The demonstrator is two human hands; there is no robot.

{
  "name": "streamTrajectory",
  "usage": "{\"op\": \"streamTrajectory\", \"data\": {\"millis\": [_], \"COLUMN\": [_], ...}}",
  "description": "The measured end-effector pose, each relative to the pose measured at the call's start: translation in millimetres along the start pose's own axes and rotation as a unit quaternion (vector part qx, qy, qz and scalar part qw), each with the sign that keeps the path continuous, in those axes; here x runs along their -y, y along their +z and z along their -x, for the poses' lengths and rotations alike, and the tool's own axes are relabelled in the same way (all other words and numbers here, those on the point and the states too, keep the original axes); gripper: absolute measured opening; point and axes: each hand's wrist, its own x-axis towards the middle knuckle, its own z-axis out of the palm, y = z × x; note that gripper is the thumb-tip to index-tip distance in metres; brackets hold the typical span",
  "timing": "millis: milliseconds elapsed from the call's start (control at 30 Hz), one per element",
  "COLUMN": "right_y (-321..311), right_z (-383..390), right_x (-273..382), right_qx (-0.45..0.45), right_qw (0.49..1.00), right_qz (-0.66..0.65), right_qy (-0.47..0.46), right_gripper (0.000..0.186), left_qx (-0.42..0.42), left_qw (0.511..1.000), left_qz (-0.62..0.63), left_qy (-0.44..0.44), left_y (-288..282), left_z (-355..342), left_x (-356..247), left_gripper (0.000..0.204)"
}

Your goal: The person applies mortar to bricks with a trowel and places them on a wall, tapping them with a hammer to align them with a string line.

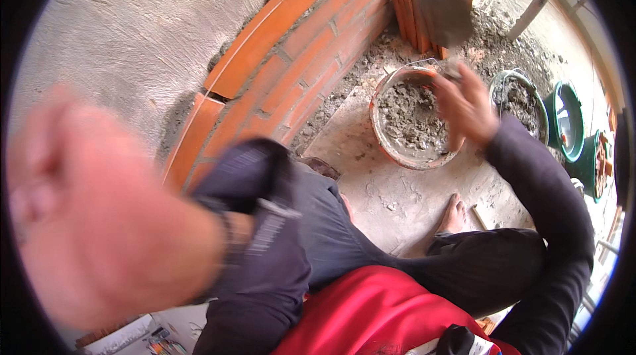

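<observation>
My right hand (468, 108) grips a trowel by its handle. The trowel's broad grey blade (445, 7) points away from me, in front of stacked orange bricks. Below that hand stands an orange bucket (381, 139) with lumpy grey mortar (412, 116) in it. My left hand (112, 216) is raised close to the camera at the left, large and smeared by motion, so its fingers cannot be made out. Beyond it runs a low brick wall (291, 83), with orange bricks (265, 31) along its top and a thin string (248, 33) stretched above them.
Ribbed bricks (405, 17) stand upright beside the wall. To the right are a second mortar bucket (540, 113), a green bucket (575, 149) and another green bucket (585, 169) holding brick-coloured pieces. A rough plastered wall (132, 43) rises at left; a pole (538, 0) leans at upper right.
</observation>
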Motion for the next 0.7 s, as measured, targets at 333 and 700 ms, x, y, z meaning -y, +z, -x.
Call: {"op": "streamTrajectory", "data": {"millis": [333,700], "right_y": [225,299], "right_z": [-101,-68], "right_x": [-105,-116], "right_qx": [-0.278,-0.221], "right_qw": [0.948,0.953], "right_qz": [-0.098,-0.161], "right_qy": [-0.118,-0.128], "right_gripper": [0.010,0.009], "left_qx": [0.427,0.525], "left_qw": [0.792,0.732], "left_qz": [-0.231,-0.279], "left_qy": [-0.369,-0.333], "left_y": [-24,-46], "left_z": [151,158], "left_x": [70,51], "left_gripper": [0.031,0.048]}}
